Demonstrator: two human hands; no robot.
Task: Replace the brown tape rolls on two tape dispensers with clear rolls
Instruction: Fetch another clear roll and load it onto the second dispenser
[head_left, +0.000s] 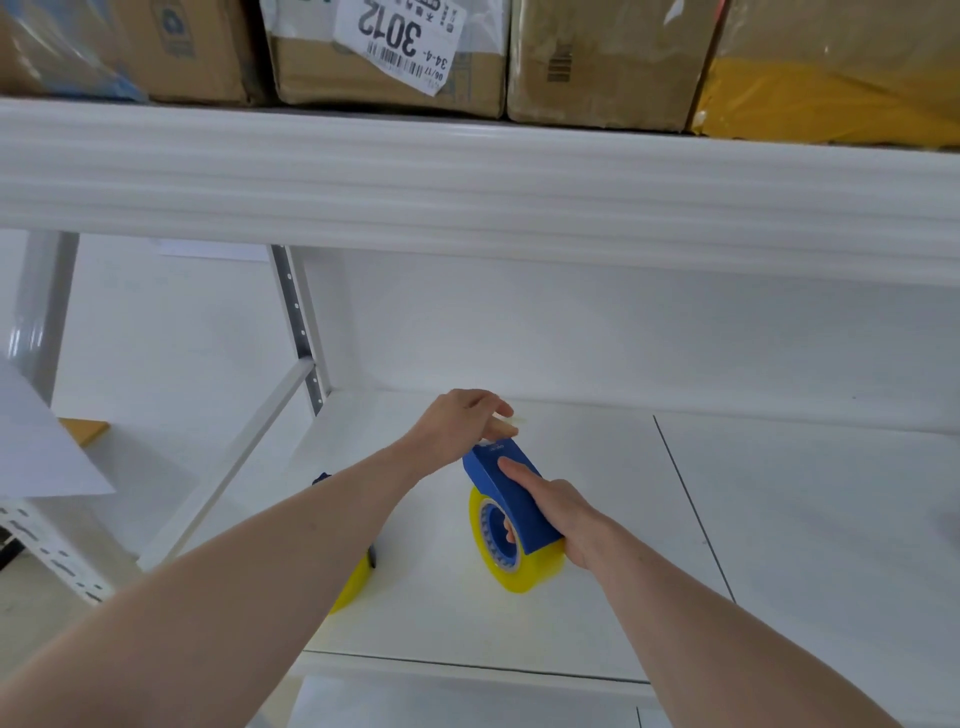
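A blue tape dispenser stands on the white shelf board, loaded with a yellowish clear tape roll. My right hand grips the dispenser, forefinger along its blue cover and thumb inside the roll's core. My left hand is at the dispenser's front end, fingertips pinched on a thin strip of clear tape pulled from it. A second dispenser with a yellowish roll lies mostly hidden under my left forearm.
A thick white shelf beam runs overhead, carrying several cardboard boxes. A perforated upright post stands at the back left. A sheet of white paper sticks out at the left edge.
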